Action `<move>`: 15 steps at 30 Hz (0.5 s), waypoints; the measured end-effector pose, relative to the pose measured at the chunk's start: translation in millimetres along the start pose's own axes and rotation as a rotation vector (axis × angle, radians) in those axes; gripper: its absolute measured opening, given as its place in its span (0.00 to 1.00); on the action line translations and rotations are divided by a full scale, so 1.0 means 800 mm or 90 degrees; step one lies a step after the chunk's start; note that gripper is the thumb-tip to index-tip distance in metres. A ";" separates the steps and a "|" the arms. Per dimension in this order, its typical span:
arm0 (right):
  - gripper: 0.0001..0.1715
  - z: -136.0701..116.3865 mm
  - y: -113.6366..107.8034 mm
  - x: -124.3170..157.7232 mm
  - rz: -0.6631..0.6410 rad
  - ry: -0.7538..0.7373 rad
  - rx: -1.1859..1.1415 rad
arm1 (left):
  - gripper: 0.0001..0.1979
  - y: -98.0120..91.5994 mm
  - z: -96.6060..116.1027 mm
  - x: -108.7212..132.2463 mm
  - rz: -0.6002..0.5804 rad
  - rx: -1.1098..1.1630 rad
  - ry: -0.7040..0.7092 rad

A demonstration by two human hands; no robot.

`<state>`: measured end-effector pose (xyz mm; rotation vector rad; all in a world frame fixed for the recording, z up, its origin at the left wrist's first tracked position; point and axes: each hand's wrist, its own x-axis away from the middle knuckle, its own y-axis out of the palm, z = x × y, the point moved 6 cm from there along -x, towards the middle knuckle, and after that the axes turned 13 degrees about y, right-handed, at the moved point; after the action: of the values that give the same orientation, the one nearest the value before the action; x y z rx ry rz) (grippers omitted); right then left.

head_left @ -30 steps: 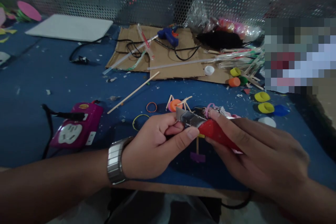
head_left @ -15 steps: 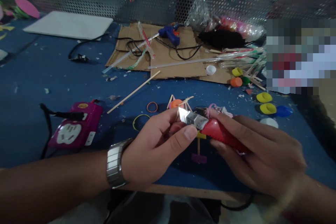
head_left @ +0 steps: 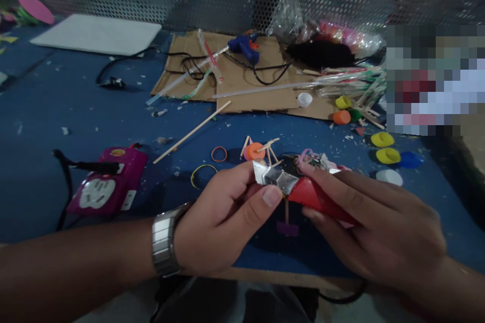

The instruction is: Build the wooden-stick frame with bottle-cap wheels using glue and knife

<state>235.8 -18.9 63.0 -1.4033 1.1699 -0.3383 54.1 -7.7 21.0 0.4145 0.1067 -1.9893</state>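
In my right hand (head_left: 379,217) is a red-handled cutter (head_left: 318,197), probably a utility knife, gripped between thumb and fingers. Its silver metal end points left, towards my left hand (head_left: 223,217). Left thumb and curled fingers close around that metal end; what lies behind it is hidden. A metal watch band circles the left wrist. Beneath the cutter, a thin stick with a purple piece (head_left: 287,229) lies on the table. Just beyond my hands are an orange cap (head_left: 254,151) with short wooden sticks and a small tangled bundle (head_left: 320,161).
A magenta power socket box (head_left: 129,174) with a plug sits at the left. One long stick (head_left: 193,131) and two rubber bands (head_left: 219,154) lie mid-table. Further back, a blue glue gun (head_left: 244,49) rests on cardboard (head_left: 257,103). Several coloured caps (head_left: 382,139) are at the right.
The cutter and both hands have shifted slightly left and down, with the metal end a little lower. Both hands keep their hold, and the table items are unchanged.
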 end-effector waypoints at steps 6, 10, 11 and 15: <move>0.24 0.002 -0.002 0.003 -0.002 0.003 0.004 | 0.19 -0.001 0.001 0.001 0.008 -0.045 0.013; 0.24 0.002 -0.003 0.003 -0.001 -0.007 0.005 | 0.19 -0.004 0.007 -0.003 -0.012 -0.132 0.045; 0.24 0.002 -0.003 0.003 0.000 -0.009 0.005 | 0.20 -0.005 0.008 -0.003 -0.013 -0.147 0.051; 0.23 0.001 -0.002 0.002 -0.001 -0.012 0.004 | 0.20 -0.006 0.012 -0.006 -0.023 -0.185 0.076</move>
<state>238.0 -20.1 63.6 -1.3992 1.1511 -0.3289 49.7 -4.0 31.4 0.3434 0.4750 -1.9466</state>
